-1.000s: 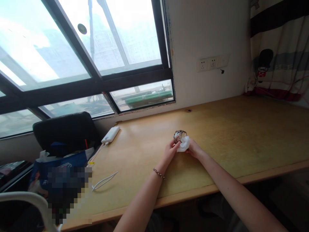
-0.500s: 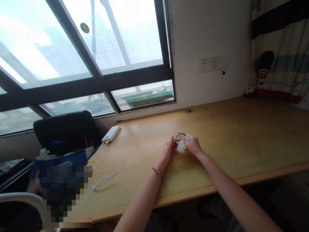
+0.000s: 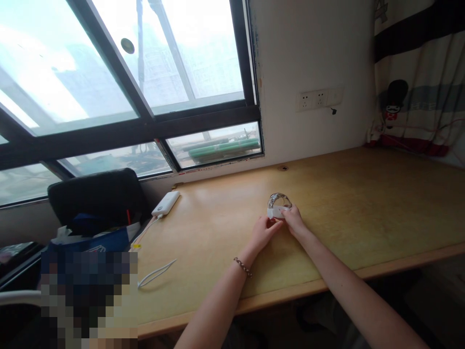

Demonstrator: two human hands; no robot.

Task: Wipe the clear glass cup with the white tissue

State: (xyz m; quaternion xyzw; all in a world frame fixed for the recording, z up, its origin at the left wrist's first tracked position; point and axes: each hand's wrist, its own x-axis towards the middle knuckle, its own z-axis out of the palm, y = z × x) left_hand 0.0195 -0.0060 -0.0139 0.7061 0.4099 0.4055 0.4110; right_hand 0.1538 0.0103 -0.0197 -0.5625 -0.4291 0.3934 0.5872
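A shiny silvery-brown ring [image 3: 279,196], perhaps a coil, stands up off the table between my hands. A white strip [image 3: 275,212] lies across its lower part, like paper or tape; I cannot tell which. My right hand [image 3: 295,220] is closed on the right side of the ring, thumb over the strip. Below and to the left, my left hand [image 3: 265,230] has thumb and finger drawn together at the strip's lower left edge. Its other fingers are partly hidden.
Both forearms cross the front edge of the wooden table [image 3: 348,213]. On its left side lie a white power bank [image 3: 166,203] with a cable and a loose white cable end [image 3: 156,274]. A black chair back [image 3: 98,198] and a blue bag [image 3: 119,241] stand left of it.
The ring has turned and now shows more upright, with the white part flattened along its lower side. My left hand has shifted from the ring's left side to beneath it.
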